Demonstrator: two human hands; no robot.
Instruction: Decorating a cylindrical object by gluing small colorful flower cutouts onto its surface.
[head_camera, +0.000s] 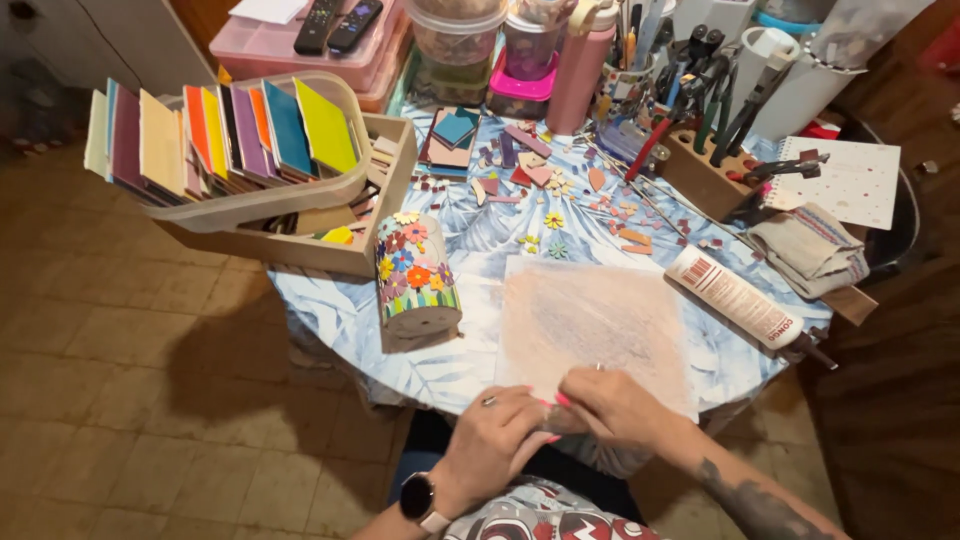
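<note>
Your left hand (497, 437) and right hand (610, 405) meet at the near edge of the round table under its blue leaf-print cloth (470, 240), fingers curled together over something small at the corner of the pale, pink-dusted work sheet (590, 320); what they pinch is hidden, so you cannot tell what it is. Keep both wrists low and the piece over the sheet, since the table edge lies right beneath your knuckles. The flower-covered mosaic cylinder (415, 270) lies on its side just left of the sheet, and the white glue tube (735, 297) lies near its right edge. Open room is the bare sheet ahead; loose tile chips (545, 180) crowd the far side.
</note>
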